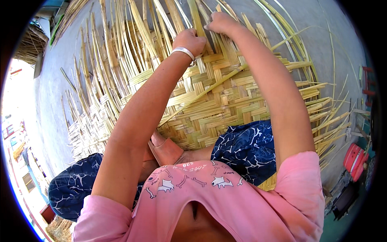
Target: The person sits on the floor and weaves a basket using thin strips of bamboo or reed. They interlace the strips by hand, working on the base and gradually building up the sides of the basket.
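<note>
A mat of flat, yellow-green split-cane strips lies in front of me, woven in a diagonal pattern nearest my body. Beyond the weave, long loose strips fan out toward the far edge. My left hand, with a silver bangle at the wrist, is closed around a cane strip at the far edge of the weave. Slightly farther and to the right, my right hand is closed, its fingers pinching a strip among the upright ones. One narrow strip lies diagonally across the woven part.
The mat rests on a smooth grey floor. I sit at its near edge, my sandalled foot against it. Loose strip ends stick out on the right. A red container stands at far right; a bundle of stalks lies at upper left.
</note>
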Available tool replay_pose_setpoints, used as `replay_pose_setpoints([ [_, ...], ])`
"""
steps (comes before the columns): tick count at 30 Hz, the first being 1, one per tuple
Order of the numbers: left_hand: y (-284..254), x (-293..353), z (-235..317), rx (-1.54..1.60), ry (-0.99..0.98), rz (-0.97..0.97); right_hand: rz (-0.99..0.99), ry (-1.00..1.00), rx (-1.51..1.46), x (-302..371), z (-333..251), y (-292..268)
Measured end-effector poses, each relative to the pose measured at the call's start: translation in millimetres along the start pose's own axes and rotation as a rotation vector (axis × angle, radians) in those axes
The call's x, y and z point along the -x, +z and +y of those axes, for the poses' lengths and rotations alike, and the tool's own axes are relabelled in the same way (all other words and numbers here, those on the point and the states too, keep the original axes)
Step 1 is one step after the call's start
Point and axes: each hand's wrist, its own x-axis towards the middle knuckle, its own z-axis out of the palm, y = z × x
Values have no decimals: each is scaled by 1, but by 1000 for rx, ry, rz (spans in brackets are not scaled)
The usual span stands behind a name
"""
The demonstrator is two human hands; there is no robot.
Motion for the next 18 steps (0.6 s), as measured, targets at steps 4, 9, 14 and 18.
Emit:
replay_pose_setpoints([
  [4,6,-1,-3,20,-73,14,-156,210,-618,2,24,-7],
  [9,13,2,-6,69,39,-66,-160,98,-1112,44,15,-18],
  [14,11,-5,-6,98,129,-274,-87,104,-1483,62,31,-12],
  [18,8,-8,-1,-41,155,-281,33,164,-1450,77,55,-6],
])
